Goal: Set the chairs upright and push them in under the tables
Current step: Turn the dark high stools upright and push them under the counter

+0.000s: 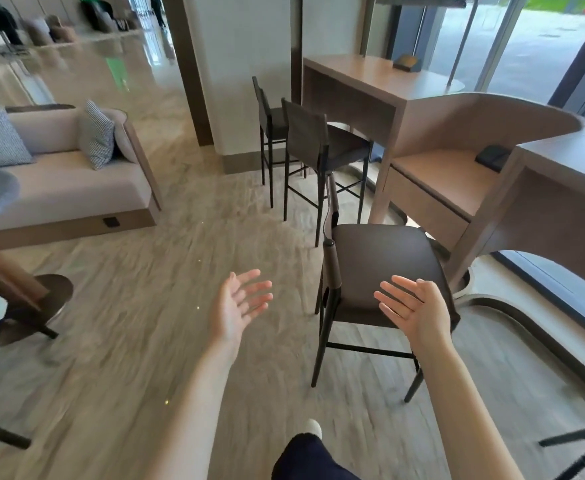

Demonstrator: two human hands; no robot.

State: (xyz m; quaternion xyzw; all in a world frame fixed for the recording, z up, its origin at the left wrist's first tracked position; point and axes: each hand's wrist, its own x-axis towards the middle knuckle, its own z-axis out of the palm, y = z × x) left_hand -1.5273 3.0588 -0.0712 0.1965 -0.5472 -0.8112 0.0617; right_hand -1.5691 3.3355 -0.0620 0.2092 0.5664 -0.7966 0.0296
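Both hands empty, fingers spread: left hand [240,304] over floor, right hand [414,307] above nearest stool [381,268], upright beside table [561,188].

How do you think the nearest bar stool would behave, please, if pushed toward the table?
The stool stands tall on thin legs, so a high push would probably tip it rather than slide it. The floor looks smooth, so a low push should glide. Its slim frame suggests modest weight. Both hands are open, touching nothing.
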